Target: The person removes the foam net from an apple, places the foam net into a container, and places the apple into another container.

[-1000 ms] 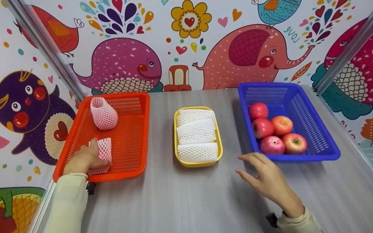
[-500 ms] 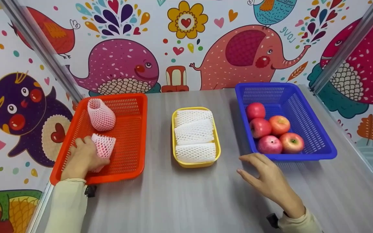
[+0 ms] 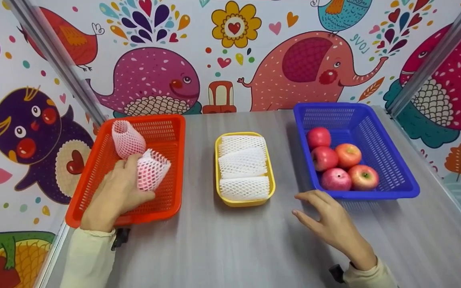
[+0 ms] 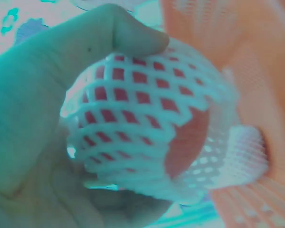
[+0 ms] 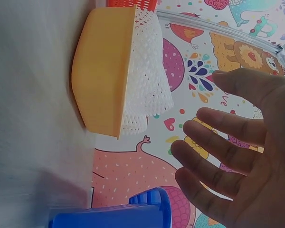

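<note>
My left hand [image 3: 116, 192] grips an apple in a white foam net sleeve [image 3: 152, 171], held over the red basket [image 3: 166, 200]. In the left wrist view, red skin shows through the mesh of the netted apple [image 4: 133, 104] and at the sleeve's open end, with the thumb on top and fingers beneath. A second netted piece of fruit [image 3: 128, 140] lies in the basket's far left corner. My right hand [image 3: 330, 224], fingers spread and holding nothing, hovers by the near edge of the blue basket [image 3: 398, 194]. Several bare apples [image 3: 348, 155] sit in that basket.
Between the baskets stands a yellow tub [image 3: 244, 203] with white foam nets [image 3: 244, 186] stacked in it, rising above its rim in the right wrist view. Cartoon-printed walls [image 3: 222, 40] enclose the grey table [image 3: 214, 244] at the back and sides.
My left hand has lifted the netted apple from the near left part of the red basket, moving it up and to the right. The right hand has stayed in place.
</note>
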A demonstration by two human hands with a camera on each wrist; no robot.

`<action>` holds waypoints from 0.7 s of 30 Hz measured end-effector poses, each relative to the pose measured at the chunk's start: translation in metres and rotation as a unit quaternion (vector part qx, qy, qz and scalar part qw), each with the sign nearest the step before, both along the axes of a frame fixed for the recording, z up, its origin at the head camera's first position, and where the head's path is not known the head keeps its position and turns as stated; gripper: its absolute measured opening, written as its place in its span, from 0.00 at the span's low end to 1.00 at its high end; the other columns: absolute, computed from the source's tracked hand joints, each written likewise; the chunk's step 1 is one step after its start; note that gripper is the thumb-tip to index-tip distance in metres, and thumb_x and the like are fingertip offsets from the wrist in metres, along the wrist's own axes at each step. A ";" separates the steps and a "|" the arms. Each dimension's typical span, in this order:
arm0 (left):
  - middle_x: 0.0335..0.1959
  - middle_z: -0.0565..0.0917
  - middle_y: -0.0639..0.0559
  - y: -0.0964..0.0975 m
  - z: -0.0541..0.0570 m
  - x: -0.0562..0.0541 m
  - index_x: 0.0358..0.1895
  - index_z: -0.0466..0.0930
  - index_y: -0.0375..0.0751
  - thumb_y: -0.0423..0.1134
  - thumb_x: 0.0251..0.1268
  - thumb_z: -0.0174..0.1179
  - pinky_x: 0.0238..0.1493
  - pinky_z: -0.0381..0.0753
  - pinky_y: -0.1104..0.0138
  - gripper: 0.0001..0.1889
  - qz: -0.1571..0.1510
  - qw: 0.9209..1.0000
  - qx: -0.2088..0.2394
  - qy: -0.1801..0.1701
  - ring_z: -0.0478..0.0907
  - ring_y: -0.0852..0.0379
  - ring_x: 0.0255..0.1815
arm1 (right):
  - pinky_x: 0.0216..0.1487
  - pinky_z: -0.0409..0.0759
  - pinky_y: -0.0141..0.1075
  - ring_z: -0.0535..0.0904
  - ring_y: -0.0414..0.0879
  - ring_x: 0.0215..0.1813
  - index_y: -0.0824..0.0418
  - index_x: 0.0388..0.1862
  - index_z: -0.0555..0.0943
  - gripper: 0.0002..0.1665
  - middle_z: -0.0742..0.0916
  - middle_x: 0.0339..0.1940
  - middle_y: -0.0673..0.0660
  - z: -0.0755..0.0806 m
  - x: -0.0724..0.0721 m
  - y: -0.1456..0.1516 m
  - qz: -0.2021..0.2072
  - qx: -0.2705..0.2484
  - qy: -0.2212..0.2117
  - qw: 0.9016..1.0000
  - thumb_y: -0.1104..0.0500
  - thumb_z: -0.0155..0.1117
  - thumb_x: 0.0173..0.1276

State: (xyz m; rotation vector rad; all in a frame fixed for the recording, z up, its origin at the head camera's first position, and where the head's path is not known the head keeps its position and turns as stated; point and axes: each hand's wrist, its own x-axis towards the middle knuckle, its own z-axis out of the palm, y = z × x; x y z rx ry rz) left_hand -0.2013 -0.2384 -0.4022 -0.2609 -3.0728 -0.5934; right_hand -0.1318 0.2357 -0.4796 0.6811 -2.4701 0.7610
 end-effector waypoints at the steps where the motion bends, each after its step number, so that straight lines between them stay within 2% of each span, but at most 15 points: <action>1: 0.51 0.71 0.32 0.005 0.003 0.002 0.71 0.57 0.34 0.43 0.45 0.76 0.51 0.75 0.39 0.49 -0.010 1.000 0.009 -0.001 0.72 0.34 0.46 | 0.48 0.74 0.28 0.80 0.40 0.45 0.58 0.49 0.85 0.22 0.85 0.44 0.47 0.000 0.000 0.000 0.002 -0.001 0.001 1.000 0.59 0.80 0.54; 5: 0.56 0.71 0.36 0.026 0.013 0.009 0.72 0.58 0.39 0.43 0.43 0.77 0.54 0.75 0.40 0.50 -0.059 0.998 0.011 0.004 0.72 0.38 0.51 | 0.48 0.74 0.28 0.80 0.40 0.45 0.59 0.49 0.85 0.22 0.85 0.44 0.47 0.001 0.000 0.000 0.005 -0.003 0.000 1.000 0.59 0.80 0.55; 9: 0.59 0.72 0.42 0.047 0.014 0.015 0.71 0.62 0.43 0.43 0.40 0.78 0.59 0.74 0.45 0.50 -0.125 0.992 -0.011 0.021 0.71 0.43 0.55 | 0.49 0.74 0.27 0.80 0.39 0.46 0.58 0.49 0.85 0.22 0.85 0.44 0.47 0.001 0.000 0.000 0.006 -0.003 -0.003 1.000 0.59 0.80 0.55; 13: 0.60 0.73 0.45 0.065 0.009 0.019 0.70 0.63 0.44 0.44 0.39 0.80 0.61 0.73 0.48 0.50 -0.183 0.982 -0.028 0.032 0.70 0.46 0.57 | 0.49 0.74 0.27 0.80 0.39 0.45 0.58 0.49 0.85 0.22 0.85 0.44 0.47 0.001 0.000 -0.001 0.017 -0.009 0.002 1.000 0.60 0.80 0.55; 21: 0.60 0.74 0.46 0.099 -0.006 0.028 0.71 0.63 0.40 0.48 0.39 0.80 0.62 0.72 0.53 0.51 -0.266 0.962 -0.047 0.035 0.72 0.48 0.56 | 0.49 0.75 0.27 0.81 0.40 0.45 0.57 0.49 0.85 0.21 0.85 0.44 0.46 0.001 0.003 -0.002 0.034 -0.020 0.006 0.999 0.61 0.79 0.55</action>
